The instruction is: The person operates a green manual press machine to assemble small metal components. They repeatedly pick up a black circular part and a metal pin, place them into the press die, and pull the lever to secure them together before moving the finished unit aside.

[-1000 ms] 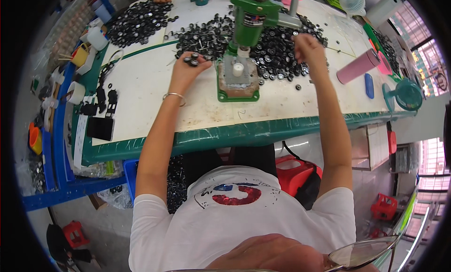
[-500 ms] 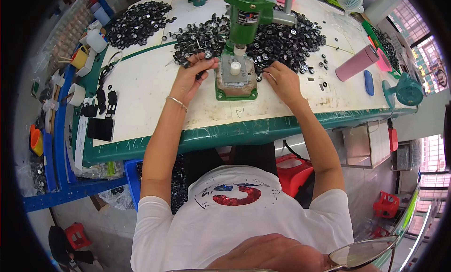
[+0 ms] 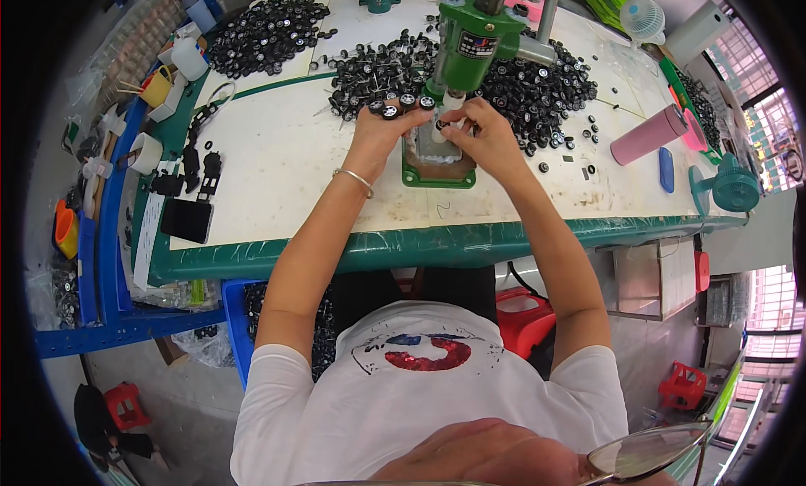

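Note:
Small black toy wheels (image 3: 406,101) with silver hubs stick out along the top of my left hand (image 3: 375,140), whose fingers are closed round them. That hand is at the left side of a green hand press (image 3: 470,42). My right hand (image 3: 491,143) reaches in from the right, thumb and fingers pinched on a small black wheel (image 3: 442,125) over the white post of the press. Beneath both hands is the press's green base (image 3: 437,180). The fingertips partly cover the post, and I cannot tell whether the wheel touches it.
Heaps of black wheels (image 3: 269,34) lie behind the press, some with metal axles (image 3: 382,73). To the right are a pink bottle (image 3: 648,135), a blue case (image 3: 666,169) and a small green fan (image 3: 729,185). A phone (image 3: 186,220) lies at left.
My right hand has moved from the table beside the press to the white post, now with a wheel. My left hand has come closer, its wheels now showing on top. The view has shifted slightly.

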Action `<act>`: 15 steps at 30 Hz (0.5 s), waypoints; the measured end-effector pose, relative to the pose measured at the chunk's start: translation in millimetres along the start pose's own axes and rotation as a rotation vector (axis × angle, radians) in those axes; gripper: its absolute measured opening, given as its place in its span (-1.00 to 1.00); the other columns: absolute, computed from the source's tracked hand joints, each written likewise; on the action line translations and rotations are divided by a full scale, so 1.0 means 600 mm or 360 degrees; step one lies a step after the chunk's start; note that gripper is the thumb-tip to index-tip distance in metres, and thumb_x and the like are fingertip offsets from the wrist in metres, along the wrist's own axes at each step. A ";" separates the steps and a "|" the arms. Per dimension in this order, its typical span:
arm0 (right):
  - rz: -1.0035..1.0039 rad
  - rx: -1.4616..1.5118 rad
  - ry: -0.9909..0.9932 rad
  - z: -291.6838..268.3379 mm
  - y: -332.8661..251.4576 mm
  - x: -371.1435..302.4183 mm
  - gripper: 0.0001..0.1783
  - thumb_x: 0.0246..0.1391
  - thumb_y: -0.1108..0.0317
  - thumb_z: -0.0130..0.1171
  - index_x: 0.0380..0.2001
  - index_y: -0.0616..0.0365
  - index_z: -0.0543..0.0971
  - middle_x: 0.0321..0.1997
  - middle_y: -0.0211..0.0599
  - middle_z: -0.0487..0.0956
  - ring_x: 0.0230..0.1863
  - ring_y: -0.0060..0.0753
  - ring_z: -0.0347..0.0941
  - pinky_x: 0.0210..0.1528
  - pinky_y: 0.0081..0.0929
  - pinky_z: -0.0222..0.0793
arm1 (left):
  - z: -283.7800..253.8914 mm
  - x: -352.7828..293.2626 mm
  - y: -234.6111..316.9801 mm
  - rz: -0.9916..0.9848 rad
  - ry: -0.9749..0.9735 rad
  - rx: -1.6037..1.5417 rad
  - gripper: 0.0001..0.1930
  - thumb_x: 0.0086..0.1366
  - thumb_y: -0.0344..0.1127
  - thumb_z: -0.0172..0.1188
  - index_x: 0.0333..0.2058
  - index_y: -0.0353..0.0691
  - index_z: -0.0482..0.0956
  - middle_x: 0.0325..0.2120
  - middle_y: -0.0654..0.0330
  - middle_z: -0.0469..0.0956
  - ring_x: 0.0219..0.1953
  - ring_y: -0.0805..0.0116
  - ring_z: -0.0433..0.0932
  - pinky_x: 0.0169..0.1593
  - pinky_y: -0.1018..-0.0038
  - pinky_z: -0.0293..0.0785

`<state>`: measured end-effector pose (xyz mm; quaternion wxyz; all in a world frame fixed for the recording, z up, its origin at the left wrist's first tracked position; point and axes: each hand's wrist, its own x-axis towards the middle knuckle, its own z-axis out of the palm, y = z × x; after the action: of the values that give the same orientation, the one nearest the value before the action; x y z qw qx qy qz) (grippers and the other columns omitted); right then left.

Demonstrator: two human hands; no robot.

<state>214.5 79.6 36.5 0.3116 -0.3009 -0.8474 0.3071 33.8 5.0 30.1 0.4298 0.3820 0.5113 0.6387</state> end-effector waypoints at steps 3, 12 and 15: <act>0.0138 0.0205 -0.0058 -0.011 0.006 0.011 -0.60 -0.14 0.37 0.33 -0.15 0.17 0.58 -0.21 -0.30 0.48 -0.34 -0.50 0.41 -0.23 -0.51 0.39 | 0.012 -0.003 0.009 0.0049 -0.0006 0.0089 -0.83 -0.01 -0.35 0.43 -0.45 -0.28 0.66 -0.56 0.39 0.55 -0.50 0.66 0.40 -0.40 0.63 0.31; 0.0479 0.0951 0.0613 -0.175 0.013 0.107 -0.65 0.22 0.18 -0.01 -0.04 0.13 0.53 -0.07 -0.36 0.55 -0.18 -0.51 0.44 -0.08 -0.47 0.36 | 0.032 0.013 0.001 0.0105 -0.0067 0.0251 -0.83 -0.02 -0.38 0.41 -0.42 -0.26 0.68 -0.54 0.34 0.59 -0.50 0.63 0.42 -0.38 0.60 0.36; 0.0053 0.1291 0.0512 -0.224 -0.056 0.188 -0.65 0.25 0.19 -0.05 -0.05 0.17 0.52 -0.07 -0.37 0.53 -0.20 -0.50 0.43 -0.13 -0.55 0.36 | 0.033 0.020 -0.003 0.0066 -0.0042 0.0216 -0.84 -0.01 -0.39 0.40 -0.40 -0.24 0.68 -0.51 0.35 0.60 -0.48 0.63 0.43 -0.34 0.61 0.36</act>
<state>229.1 182.1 182.1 0.5278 -0.2118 -0.5937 0.5693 48.3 22.8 32.3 0.3963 0.4291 0.5396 0.6063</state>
